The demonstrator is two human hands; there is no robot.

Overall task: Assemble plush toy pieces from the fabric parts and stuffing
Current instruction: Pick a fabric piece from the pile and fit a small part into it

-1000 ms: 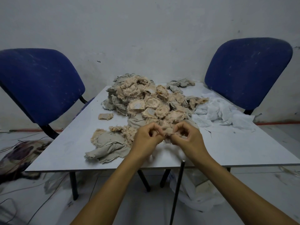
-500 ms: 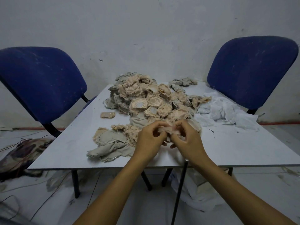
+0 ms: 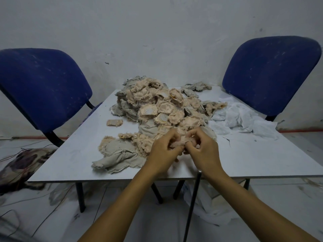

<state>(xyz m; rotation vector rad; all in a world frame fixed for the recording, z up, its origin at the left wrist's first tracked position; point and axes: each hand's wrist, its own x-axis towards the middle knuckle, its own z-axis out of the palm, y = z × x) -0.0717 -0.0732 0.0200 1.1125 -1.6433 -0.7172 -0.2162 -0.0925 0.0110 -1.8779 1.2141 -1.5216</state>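
— Where is the piece being worked?

— Between both hands, above the table's (image 3: 244, 163) near edge: the left hand (image 3: 161, 154) and right hand (image 3: 203, 151) each pinch the small peach fabric piece (image 3: 180, 143) (its long axis runs hand to hand).

— And more parts?

— The fabric pile (image 3: 162, 109) lies just beyond the knuckles; white stuffing (image 3: 244, 119) sits farther right — nearer the right hand.

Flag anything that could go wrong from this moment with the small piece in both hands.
Both hands, left hand and right hand, pinch a small peach piece above the table, right over the fabric pile; if dropped, it could get lost among lookalikes. Its frayed edges may tear further under pulling.
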